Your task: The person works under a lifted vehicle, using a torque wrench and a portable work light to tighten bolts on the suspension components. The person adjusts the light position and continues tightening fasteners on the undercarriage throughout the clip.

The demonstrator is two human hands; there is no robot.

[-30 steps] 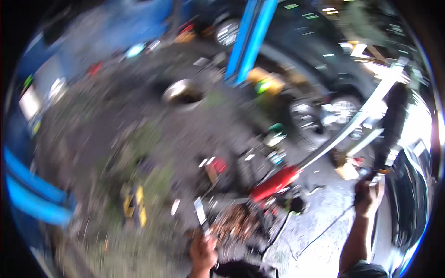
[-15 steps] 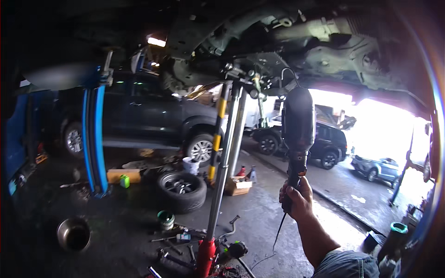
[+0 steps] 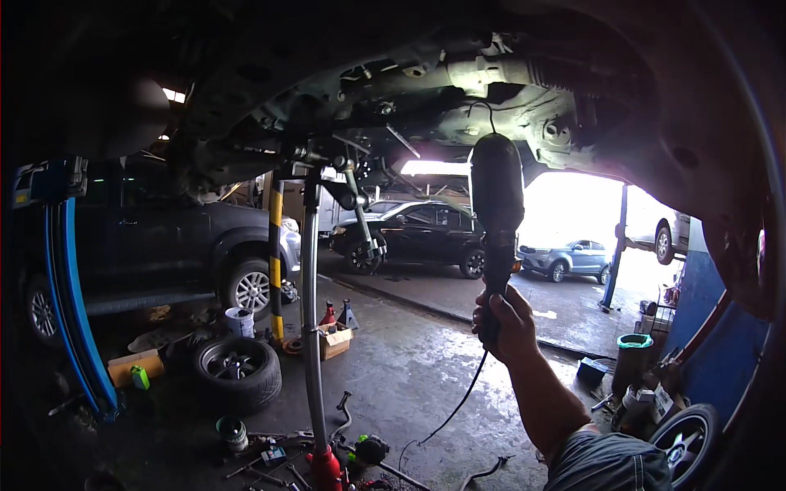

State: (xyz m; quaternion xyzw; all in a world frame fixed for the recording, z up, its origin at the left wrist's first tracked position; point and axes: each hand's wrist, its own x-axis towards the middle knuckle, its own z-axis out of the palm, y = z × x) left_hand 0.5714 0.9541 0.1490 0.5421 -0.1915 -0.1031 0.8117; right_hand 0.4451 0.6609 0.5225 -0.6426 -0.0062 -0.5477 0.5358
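My right hand [image 3: 509,327] is wrapped around the handle of a corded work light [image 3: 497,184], held upright at arm's length. The lamp's dark back faces me, and a wire hook [image 3: 481,106] sticks up from its top. Its thin black cord [image 3: 460,405] hangs down toward the floor. Just above the hook is the underside of a raised vehicle [image 3: 524,119], where pipes and metal parts are lit up. My left hand does not show.
A tall metal support pole [image 3: 312,327] with a red base [image 3: 326,470] stands left of my arm. A blue lift post [image 3: 70,303], a loose wheel [image 3: 237,370] and scattered tools [image 3: 274,466] are farther left. Another wheel [image 3: 686,446] and a bin [image 3: 633,360] stand at right.
My view has swung right, so the pole and lift post sit farther left. The work light stays in my right hand, and the vehicle's underside near it looks brighter.
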